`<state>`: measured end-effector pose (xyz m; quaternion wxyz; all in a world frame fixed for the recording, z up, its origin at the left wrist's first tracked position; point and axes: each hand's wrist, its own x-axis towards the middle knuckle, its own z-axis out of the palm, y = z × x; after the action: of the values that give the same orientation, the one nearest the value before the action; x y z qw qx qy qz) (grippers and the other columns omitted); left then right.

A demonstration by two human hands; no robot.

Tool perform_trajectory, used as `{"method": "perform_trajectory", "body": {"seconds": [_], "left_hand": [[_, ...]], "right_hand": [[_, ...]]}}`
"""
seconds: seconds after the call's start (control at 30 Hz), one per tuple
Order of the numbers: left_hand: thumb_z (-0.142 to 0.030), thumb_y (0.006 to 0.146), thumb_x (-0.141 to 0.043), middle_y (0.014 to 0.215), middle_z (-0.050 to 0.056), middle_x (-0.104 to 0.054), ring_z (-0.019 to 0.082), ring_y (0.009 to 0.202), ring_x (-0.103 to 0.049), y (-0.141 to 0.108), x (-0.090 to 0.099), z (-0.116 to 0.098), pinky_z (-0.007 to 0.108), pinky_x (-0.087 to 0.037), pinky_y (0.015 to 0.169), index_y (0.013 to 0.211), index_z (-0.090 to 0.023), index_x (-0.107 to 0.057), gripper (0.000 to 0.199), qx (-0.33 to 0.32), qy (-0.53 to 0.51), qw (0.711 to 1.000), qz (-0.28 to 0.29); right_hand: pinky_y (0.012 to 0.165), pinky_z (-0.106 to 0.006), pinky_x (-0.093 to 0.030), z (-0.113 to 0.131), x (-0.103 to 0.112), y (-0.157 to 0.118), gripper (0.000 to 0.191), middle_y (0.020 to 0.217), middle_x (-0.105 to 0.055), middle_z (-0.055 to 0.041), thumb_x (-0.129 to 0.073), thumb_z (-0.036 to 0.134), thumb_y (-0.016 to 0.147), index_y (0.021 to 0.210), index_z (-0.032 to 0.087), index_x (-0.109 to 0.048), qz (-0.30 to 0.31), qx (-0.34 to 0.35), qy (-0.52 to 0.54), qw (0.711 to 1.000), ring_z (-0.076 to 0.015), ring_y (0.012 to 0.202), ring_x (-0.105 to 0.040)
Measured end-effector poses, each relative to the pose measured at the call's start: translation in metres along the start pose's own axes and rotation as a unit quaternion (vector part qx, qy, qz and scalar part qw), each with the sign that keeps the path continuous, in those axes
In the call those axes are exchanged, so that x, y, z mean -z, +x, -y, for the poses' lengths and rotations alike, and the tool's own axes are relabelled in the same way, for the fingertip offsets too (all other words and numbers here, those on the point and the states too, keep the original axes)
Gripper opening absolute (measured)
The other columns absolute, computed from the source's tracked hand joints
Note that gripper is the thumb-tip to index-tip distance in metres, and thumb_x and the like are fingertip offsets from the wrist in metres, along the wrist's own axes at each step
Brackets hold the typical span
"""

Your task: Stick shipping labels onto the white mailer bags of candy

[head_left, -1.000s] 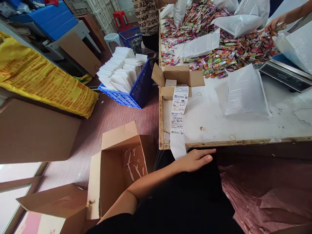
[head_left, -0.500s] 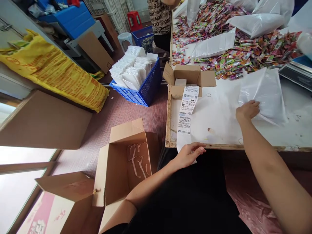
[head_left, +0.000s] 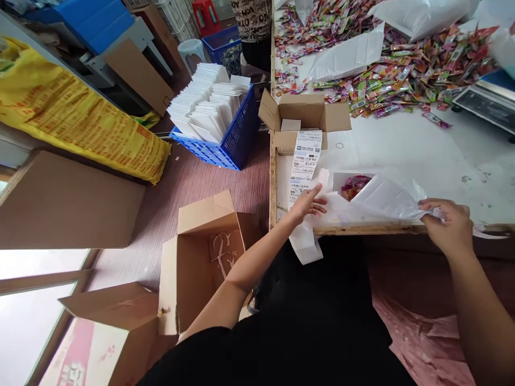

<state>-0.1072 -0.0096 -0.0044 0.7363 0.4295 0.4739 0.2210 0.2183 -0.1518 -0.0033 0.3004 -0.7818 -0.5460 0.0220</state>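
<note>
A white plastic bag (head_left: 388, 197) lies along the near edge of the table, its mouth facing left. Inside that mouth show pink and red small packets (head_left: 355, 187). My right hand (head_left: 448, 222) is closed on the bag's gathered right end. My left hand (head_left: 306, 206) is at the bag's left side with its fingers apart, over the strip of printed labels (head_left: 303, 169). The strip runs out of a small open carton (head_left: 298, 142) and hangs over the table edge; whether the left fingers touch it or the bag I cannot tell.
Colourful small packets (head_left: 382, 88) are heaped at the back of the table, with a scale (head_left: 488, 110) at right. Left of the table stand a blue basket (head_left: 239, 145) of white envelopes and an open cardboard box (head_left: 193, 279). A person (head_left: 253, 27) stands behind.
My right hand has drawn the white bag left and toward the table's near edge, and its mouth now shows. My left hand has risen from the table edge, fingers spread.
</note>
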Motion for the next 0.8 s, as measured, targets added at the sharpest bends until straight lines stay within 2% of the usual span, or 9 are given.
{"method": "perform_trajectory", "body": {"seconds": [0.13, 0.3, 0.37, 0.43, 0.53, 0.6, 0.67, 0.73, 0.8], "left_hand": [[-0.057, 0.078, -0.072, 0.094, 0.012, -0.07, 0.019, 0.072, -0.067, 0.016, -0.018, 0.005, 0.031, -0.049, 0.072, 0.13, -0.013, -0.045, 0.073, -0.055, 0.192, 0.978, -0.062], [-0.044, 0.073, -0.08, 0.116, 0.02, -0.064, 0.027, 0.107, -0.062, 0.036, -0.03, 0.002, 0.036, -0.045, 0.09, 0.135, -0.011, -0.038, 0.082, -0.122, 0.239, 0.95, -0.157], [-0.038, 0.075, -0.077, 0.107, 0.014, -0.066, 0.025, 0.101, -0.062, 0.04, -0.033, -0.006, 0.034, -0.045, 0.087, 0.115, -0.014, -0.054, 0.052, -0.153, 0.262, 0.944, -0.128], [-0.034, 0.081, -0.068, 0.082, 0.005, -0.064, 0.02, 0.083, -0.061, 0.032, -0.036, -0.01, 0.031, -0.044, 0.076, 0.082, -0.016, -0.058, 0.021, -0.163, 0.268, 0.946, -0.08], [-0.027, 0.083, -0.059, 0.059, -0.002, -0.053, 0.012, 0.059, -0.053, -0.005, -0.042, -0.003, 0.025, -0.039, 0.06, 0.062, -0.018, -0.049, 0.025, -0.147, 0.215, 0.965, -0.032], [-0.03, 0.084, -0.058, 0.053, -0.004, -0.051, 0.009, 0.05, -0.049, -0.039, -0.042, 0.012, 0.023, -0.037, 0.054, 0.063, -0.017, -0.051, 0.025, -0.111, 0.181, 0.977, 0.02], [-0.037, 0.086, -0.058, 0.054, -0.003, -0.056, 0.008, 0.046, -0.05, -0.07, -0.039, 0.026, 0.021, -0.037, 0.05, 0.071, -0.015, -0.057, 0.027, -0.067, 0.157, 0.982, 0.085], [-0.044, 0.088, -0.056, 0.064, 0.0, -0.063, 0.008, 0.045, -0.054, -0.087, -0.033, 0.035, 0.02, -0.038, 0.045, 0.081, -0.014, -0.059, 0.031, -0.026, 0.117, 0.985, 0.125], [-0.049, 0.091, -0.051, 0.071, 0.002, -0.067, 0.01, 0.046, -0.058, -0.09, -0.027, 0.038, 0.02, -0.04, 0.042, 0.086, -0.016, -0.055, 0.034, -0.004, 0.073, 0.99, 0.124]], "right_hand": [[0.096, -0.046, -0.034, -0.016, -0.01, 0.021, 0.01, 0.102, -0.068, -0.01, -0.052, 0.018, 0.074, 0.075, 0.027, -0.056, -0.034, -0.022, -0.041, 0.998, -0.0302, 0.109, -0.06], [0.093, -0.047, -0.036, -0.021, -0.019, 0.038, 0.013, 0.091, -0.065, -0.0151, -0.055, 0.019, 0.073, 0.081, 0.024, -0.063, -0.055, -0.111, -0.098, 0.988, -0.0335, 0.106, -0.059], [0.088, -0.045, -0.04, 0.0, -0.011, 0.029, 0.019, 0.094, -0.066, -0.0176, -0.058, 0.02, 0.071, 0.088, 0.022, -0.065, -0.095, -0.122, -0.096, 0.983, -0.0346, 0.104, -0.059], [0.08, -0.043, -0.043, 0.037, 0.002, 0.008, 0.022, 0.098, -0.067, -0.0187, -0.061, 0.025, 0.072, 0.094, 0.02, -0.065, -0.143, -0.095, -0.07, 0.983, -0.0335, 0.098, -0.059], [0.073, -0.039, -0.045, 0.105, 0.015, -0.033, 0.018, 0.089, -0.066, -0.0114, -0.061, 0.036, 0.083, 0.094, 0.022, -0.065, -0.161, -0.017, -0.002, 0.987, -0.0254, 0.076, -0.06], [0.071, -0.035, -0.047, 0.143, 0.009, -0.058, 0.016, 0.087, -0.067, -0.0069, -0.06, 0.036, 0.088, 0.095, 0.022, -0.065, -0.081, 0.028, 0.094, 0.992, -0.0206, 0.072, -0.061], [0.072, -0.033, -0.047, 0.165, -0.007, -0.074, 0.016, 0.089, -0.068, -0.0055, -0.056, 0.036, 0.092, 0.095, 0.022, -0.064, 0.056, 0.052, 0.162, 0.984, -0.0195, 0.077, -0.063], [0.074, -0.033, -0.047, 0.17, -0.027, -0.085, 0.018, 0.091, -0.068, -0.0054, -0.051, 0.035, 0.095, 0.094, 0.021, -0.062, 0.174, 0.044, 0.2, 0.963, -0.02, 0.082, -0.063], [0.076, -0.033, -0.047, 0.165, -0.044, -0.092, 0.016, 0.093, -0.068, -0.0051, -0.05, 0.033, 0.095, 0.094, 0.021, -0.061, 0.234, 0.018, 0.222, 0.946, -0.02, 0.085, -0.064]]}}
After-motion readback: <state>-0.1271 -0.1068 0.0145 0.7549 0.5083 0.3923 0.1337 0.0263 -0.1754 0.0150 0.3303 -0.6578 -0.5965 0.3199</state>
